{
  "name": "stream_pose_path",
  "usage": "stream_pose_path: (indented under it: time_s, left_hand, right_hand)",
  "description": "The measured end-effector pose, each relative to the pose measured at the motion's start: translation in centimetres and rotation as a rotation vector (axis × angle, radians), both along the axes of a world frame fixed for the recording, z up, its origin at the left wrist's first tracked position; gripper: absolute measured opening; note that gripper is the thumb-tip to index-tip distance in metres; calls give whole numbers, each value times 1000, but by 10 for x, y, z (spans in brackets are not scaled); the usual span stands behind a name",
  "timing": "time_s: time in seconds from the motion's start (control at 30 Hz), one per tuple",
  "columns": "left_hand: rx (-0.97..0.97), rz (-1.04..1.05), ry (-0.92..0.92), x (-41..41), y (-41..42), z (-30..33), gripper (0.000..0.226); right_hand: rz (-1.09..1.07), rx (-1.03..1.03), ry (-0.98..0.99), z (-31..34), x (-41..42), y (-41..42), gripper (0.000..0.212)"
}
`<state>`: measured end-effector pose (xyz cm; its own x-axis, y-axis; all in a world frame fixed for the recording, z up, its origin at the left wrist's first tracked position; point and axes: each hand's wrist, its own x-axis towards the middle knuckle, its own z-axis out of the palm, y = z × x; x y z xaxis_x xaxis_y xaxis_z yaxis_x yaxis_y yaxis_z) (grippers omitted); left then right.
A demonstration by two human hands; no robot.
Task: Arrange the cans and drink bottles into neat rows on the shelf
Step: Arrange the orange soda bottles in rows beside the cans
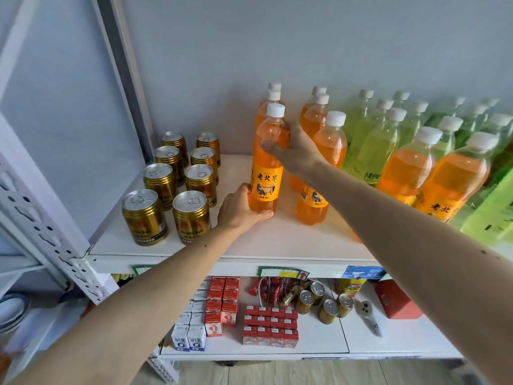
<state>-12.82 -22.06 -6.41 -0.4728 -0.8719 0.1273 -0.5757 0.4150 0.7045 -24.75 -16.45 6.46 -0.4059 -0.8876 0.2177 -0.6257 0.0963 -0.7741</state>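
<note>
An orange drink bottle (267, 168) with a white cap stands upright on the white shelf (277, 240), at the front of a row of orange bottles. My left hand (241, 208) grips its base. My right hand (294, 147) grips its upper body from the right. A second row of orange bottles (330, 145) stands just to the right, behind my right forearm. Gold cans (191, 215) stand in two neat rows at the shelf's left. Further right are two more orange bottles (408, 168) and several green bottles (374, 145).
A perforated white shelf upright (50, 234) slants down at the left. The lower shelf (361, 343) holds small red boxes (270, 325), white cartons (188, 337), loose gold cans (327, 304), red snack packets and a red box (394, 301). The wall rises behind the bottles.
</note>
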Motion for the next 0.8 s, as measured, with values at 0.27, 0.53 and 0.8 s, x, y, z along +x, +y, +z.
stream_pose_path:
  time_s: [0.27,0.53,0.8]
  left_hand:
    - [-106,184,82,4,15,4,75]
    - [-155,54,211,-7,56,6,36]
    - [65,-250,169,-59,59,7,67]
  right_hand:
    - [-55,-58,63,4,0,30,73]
    - [-282,-355,107,-3,-30,75,35]
    - [-289,-60,29,-8,-65,63,87]
